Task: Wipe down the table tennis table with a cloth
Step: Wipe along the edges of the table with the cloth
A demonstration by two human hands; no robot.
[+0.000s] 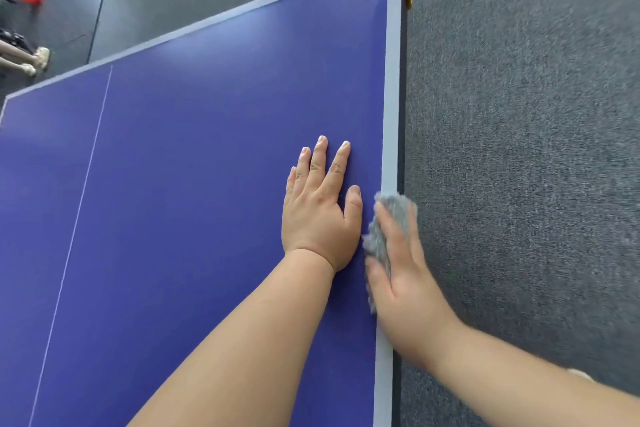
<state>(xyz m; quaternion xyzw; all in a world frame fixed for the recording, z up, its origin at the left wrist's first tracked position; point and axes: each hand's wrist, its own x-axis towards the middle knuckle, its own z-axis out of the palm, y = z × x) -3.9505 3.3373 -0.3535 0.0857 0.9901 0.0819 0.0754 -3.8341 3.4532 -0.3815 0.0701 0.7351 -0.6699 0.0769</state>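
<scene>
The likeliest slip: the small grey fluffy cloth point(394, 204) sits right at the rim, partly past the outer side of the right hand's point(405, 281) fingers point(391, 236). A stroke that drifts outward could push it off the edge and drop it onto the dark grey carpet point(519, 149) below. The cloth is bunched, so only a narrow strip gets wiped and patches may be missed. The left hand point(320, 215) leans on the surface just inside the right thumb. Its bare palm could leave prints on board that then needs another pass.

The right hand lies on top of the cloth, its fingers close together and nearly straight, pressing it down. Whether the outermost fingers curl over the rim I cannot tell. The left hand is flat, with straight, slightly spread fingers point(320, 156) pointing away from the person and holding nothing.

The blue table tennis table point(207, 166) shows a matt top with soft glare beyond the left fingertips. A pale grey-white border band point(391, 114) runs ahead of the right fingertips to the far corner. A thin white centre line point(79, 201) lies well off to the left of the left hand. No dirt is clear, only a faint ring mark near the far corner.
</scene>
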